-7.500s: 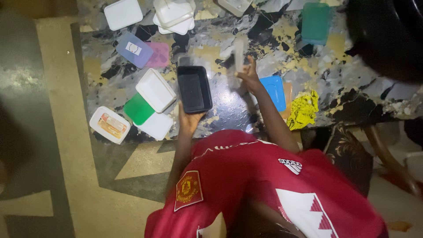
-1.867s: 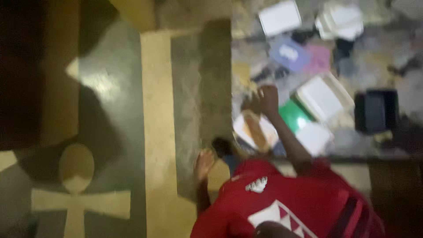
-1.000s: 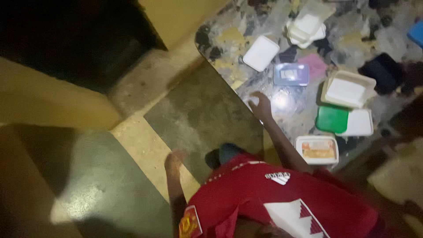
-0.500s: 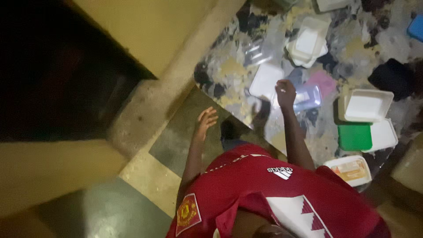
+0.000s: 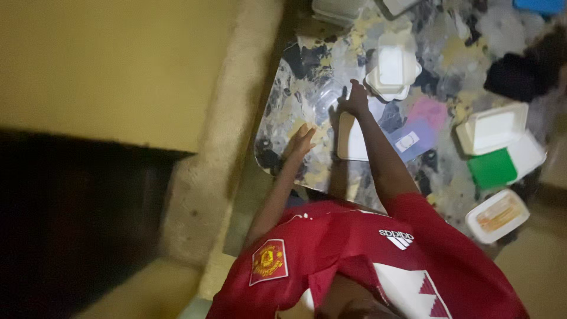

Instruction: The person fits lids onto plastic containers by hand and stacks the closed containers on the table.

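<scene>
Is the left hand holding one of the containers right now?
No. The left hand rests flat and empty on the marbled table, while the right hand reaches toward a clear plastic lid.

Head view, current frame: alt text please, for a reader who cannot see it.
A person in a red shirt leans over a marbled table, right hand reaching between a stack of white trays and a white lid, left hand resting flat near the table edge. Lids and containers in white, green, pink and lilac lie scattered to the right.
</scene>
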